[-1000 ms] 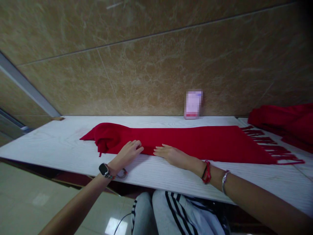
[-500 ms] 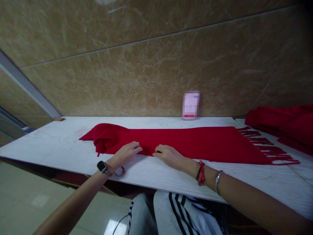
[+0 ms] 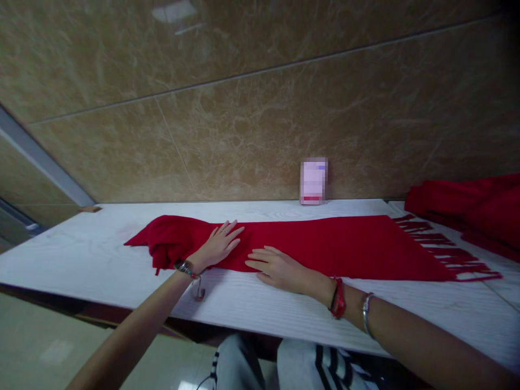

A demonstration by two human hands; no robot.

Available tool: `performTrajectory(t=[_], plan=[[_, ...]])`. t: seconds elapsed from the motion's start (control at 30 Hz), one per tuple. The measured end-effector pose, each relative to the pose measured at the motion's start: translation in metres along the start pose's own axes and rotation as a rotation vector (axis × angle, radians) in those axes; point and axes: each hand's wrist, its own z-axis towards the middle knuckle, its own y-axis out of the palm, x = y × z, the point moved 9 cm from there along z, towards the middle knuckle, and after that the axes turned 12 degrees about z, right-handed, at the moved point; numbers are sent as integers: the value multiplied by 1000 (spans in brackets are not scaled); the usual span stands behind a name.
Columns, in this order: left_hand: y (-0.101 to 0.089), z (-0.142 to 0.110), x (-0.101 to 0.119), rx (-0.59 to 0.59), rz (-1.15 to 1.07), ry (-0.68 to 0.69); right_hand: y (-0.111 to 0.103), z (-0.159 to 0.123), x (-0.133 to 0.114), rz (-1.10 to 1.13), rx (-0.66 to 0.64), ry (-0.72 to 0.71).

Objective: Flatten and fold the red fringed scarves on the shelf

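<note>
A long red scarf point(image 3: 341, 246) lies flat along a white table point(image 3: 101, 281). Its fringed end spreads to the right, while the left end is bunched into a loose heap. My left hand point(image 3: 218, 246) rests on the scarf just right of that heap, palm down with fingers spread. Beside it, my right hand point(image 3: 278, 268) lies over the scarf's near edge, fingers stretched out toward the left. Neither hand grips the cloth.
Against the brown tiled wall point(image 3: 227, 146) leans a phone-like object point(image 3: 313, 182), its face blurred. More red cloth point(image 3: 467, 208) is piled at the table's right end. The table's near edge runs just above my knees point(image 3: 292, 363).
My left hand has slid away from me across the scarf, and its fingers have spread. The fingers of my right hand, bent at the near edge before, are now extended. The view has shifted slightly.
</note>
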Motion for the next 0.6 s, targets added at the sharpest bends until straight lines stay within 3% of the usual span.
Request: performTrajectory(t=[0.13, 0.27, 0.4, 0.5, 0.6], plan=[[17, 22, 2, -185, 14, -22, 6, 0, 3, 17, -103, 58], [25, 25, 2, -248, 52, -36, 7, 1, 0, -14, -145, 31], [19, 22, 0, -194, 107, -49, 7, 2, -7, -72, -131, -62], [11, 23, 12, -96, 65, 74, 6, 1, -9, -109, -106, -94], [14, 25, 25, -98, -15, 177, 5, 0, -11, -145, -88, -109]])
